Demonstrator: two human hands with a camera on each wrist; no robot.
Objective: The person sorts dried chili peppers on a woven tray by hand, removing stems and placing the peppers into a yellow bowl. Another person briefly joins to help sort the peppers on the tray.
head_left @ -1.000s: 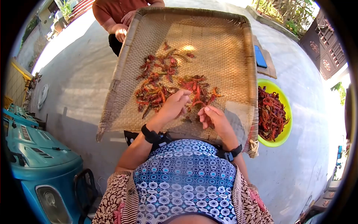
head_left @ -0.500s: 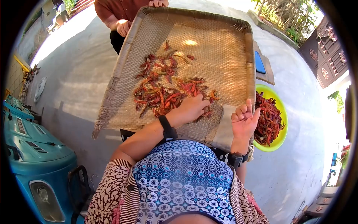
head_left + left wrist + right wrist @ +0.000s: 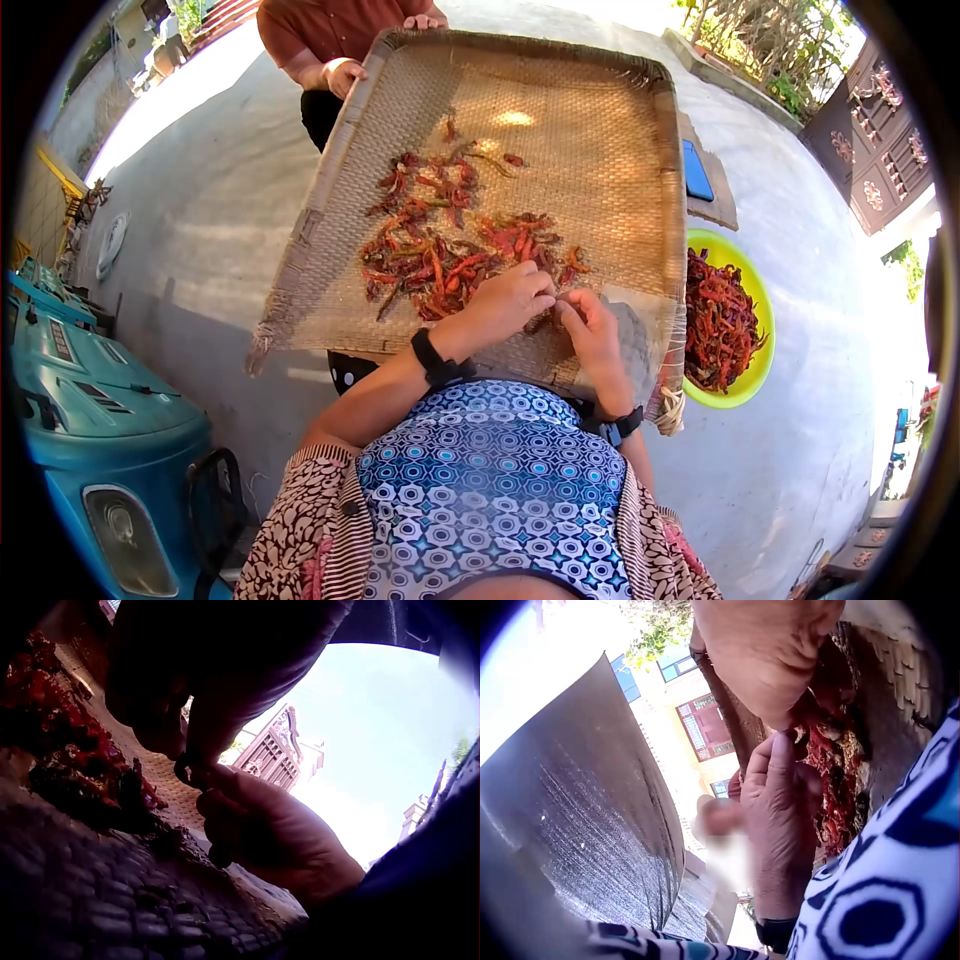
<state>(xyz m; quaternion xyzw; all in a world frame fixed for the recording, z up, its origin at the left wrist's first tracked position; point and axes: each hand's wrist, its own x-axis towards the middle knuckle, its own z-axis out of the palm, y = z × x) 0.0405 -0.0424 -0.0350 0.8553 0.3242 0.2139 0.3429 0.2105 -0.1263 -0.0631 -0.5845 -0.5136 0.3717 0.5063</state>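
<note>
Dried red chili peppers (image 3: 437, 265) lie in a loose heap on a large woven tray (image 3: 600, 150). Over the heap's near edge, my left hand (image 3: 500, 303) meets my right hand (image 3: 597, 335), fingertips together. A small dark chili pepper (image 3: 182, 769) is pinched between both hands' thumbs and fingers in the left wrist view. From the right wrist, a red bit of the chili pepper (image 3: 800, 742) shows by the right thumb tip; the left hand (image 3: 765, 660) hides most of it.
A lime-green bowl (image 3: 752, 375) full of chili peppers stands right of the tray. Behind it, a blue phone (image 3: 697, 170) lies on cardboard (image 3: 718, 206). Across the tray, another person's hand (image 3: 343, 76) rests at the rim. A teal vehicle (image 3: 120, 420) stands at left.
My right hand was raised open near the bowl half a second ago; it has come back left to my left hand. The other person's hands have moved onto the tray's rim.
</note>
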